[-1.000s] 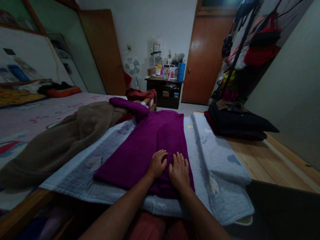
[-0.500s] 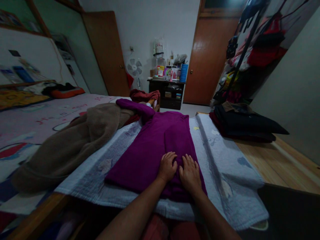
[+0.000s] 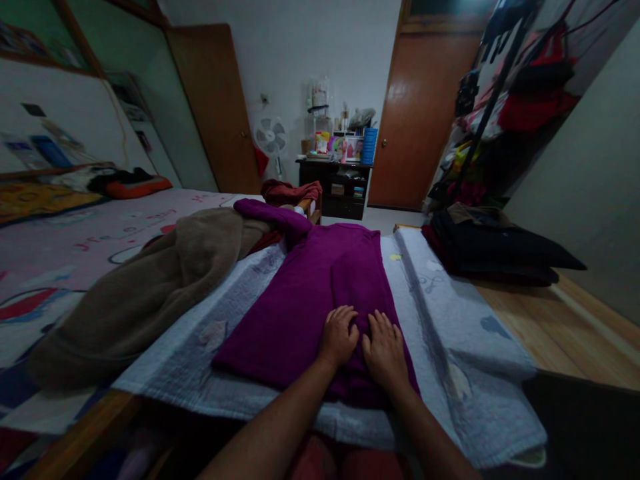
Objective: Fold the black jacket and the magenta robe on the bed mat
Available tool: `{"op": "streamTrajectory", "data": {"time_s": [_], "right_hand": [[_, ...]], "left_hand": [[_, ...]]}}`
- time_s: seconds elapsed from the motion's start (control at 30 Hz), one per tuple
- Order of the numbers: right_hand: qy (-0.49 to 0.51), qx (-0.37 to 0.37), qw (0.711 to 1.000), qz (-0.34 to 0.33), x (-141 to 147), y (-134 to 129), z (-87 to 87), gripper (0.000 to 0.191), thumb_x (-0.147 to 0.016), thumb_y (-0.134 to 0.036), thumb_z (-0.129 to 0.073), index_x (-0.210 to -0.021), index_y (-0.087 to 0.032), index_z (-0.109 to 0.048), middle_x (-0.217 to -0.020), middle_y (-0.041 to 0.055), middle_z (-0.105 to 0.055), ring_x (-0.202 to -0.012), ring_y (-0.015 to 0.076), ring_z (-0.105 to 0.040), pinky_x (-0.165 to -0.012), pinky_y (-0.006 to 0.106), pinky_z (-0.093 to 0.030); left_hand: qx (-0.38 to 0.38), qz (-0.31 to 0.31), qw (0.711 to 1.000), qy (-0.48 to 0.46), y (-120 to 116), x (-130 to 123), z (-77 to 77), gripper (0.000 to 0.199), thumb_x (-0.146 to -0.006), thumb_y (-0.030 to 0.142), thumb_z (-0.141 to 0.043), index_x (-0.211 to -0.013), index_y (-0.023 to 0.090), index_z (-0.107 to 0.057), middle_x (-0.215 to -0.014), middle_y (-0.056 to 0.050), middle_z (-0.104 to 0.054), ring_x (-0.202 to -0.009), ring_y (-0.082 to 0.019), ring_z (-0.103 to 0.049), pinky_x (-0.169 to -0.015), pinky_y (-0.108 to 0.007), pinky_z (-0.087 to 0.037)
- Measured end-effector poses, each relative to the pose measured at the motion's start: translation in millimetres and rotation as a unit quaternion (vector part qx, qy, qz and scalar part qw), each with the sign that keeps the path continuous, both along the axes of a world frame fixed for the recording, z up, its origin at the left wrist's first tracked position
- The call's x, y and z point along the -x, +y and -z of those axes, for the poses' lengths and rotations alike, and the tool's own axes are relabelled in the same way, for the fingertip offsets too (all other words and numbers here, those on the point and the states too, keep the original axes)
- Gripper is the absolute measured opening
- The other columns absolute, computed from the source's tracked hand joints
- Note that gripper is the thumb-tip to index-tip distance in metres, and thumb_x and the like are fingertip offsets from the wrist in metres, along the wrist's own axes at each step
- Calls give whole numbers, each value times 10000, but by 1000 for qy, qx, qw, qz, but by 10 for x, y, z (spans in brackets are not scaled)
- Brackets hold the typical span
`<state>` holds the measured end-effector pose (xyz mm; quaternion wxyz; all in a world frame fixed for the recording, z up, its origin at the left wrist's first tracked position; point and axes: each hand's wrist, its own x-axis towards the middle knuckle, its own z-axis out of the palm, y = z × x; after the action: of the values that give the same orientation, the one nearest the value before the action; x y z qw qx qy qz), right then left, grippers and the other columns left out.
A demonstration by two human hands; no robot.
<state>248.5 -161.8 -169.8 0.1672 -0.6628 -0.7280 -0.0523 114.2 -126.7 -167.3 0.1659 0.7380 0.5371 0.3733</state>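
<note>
Left hand (image 3: 339, 335) is lying palm down on purple garment (image 3: 300, 300), fingers slightly spread, gripping nothing. Right hand (image 3: 385, 347) is resting just beside it, same garment, fingers a bit spread, also gripping nothing. Garment is lying flat on pale quilt (image 3: 480, 340); long axis is running from near the person away toward dark cabinet (image 3: 331, 190), neck end pointing at cabinet, wide hem nearer the person. One sleeve (image 3: 270, 215) is sticking out left at the far end; other sleeve is folded over the body, its end hard to make out under the hands. Relative to garment: brown fleece (image 3: 150, 293) is lying left, dark folded clothes (image 3: 490, 243) are sitting right, fan (image 3: 271, 135) is standing beyond. Palms' undersides are hidden; bottom edge is cutting off forearms.
</note>
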Motion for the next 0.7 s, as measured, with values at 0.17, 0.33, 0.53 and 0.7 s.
{"op": "streamTrajectory", "data": {"time_s": [0.17, 0.33, 0.53, 0.7], "right_hand": [[2, 6, 1000, -2, 3, -6, -33, 502, -897, -250, -400, -1370, -114, -495, -1462, 122, -442, -1377, 259, -345, -1128, 438, -209], [8, 12, 1000, 3, 7, -1, -37, 506, -896, -258, -406, -1376, -121, -489, -1466, 124, -437, -1378, 258, -346, -1127, 440, -214], [0, 6, 1000, -2, -6, 6, 19, 501, -908, -264, -392, -1381, -124, -485, -1478, 119, -419, -1389, 260, -326, -1133, 442, -194], [-3, 7, 1000, -1, -6, 3, 18, 503, -903, -264, -399, -1379, -129, -490, -1475, 118, -424, -1387, 267, -333, -1131, 444, -203]], "left_hand": [[-1, 1, 1000, 0, 0, 5, -2, 330, -795, 117, -540, -1094, 192, -656, -1254, -56, -641, -1226, -206, -518, -1112, -430, -332], [2, 3, 1000, -2, 2, 2, -6, 339, -791, 114, -538, -1099, 201, -652, -1256, -54, -638, -1226, -206, -518, -1113, -443, -332], [5, 5, 1000, 0, 8, 1, 11, 340, -796, 111, -529, -1101, 198, -650, -1262, -60, -633, -1236, -209, -513, -1117, -450, -328], [0, 4, 1000, -3, 11, -1, 39, 339, -795, 110, -531, -1102, 189, -650, -1256, -68, -636, -1233, -209, -514, -1115, -450, -332]]}}
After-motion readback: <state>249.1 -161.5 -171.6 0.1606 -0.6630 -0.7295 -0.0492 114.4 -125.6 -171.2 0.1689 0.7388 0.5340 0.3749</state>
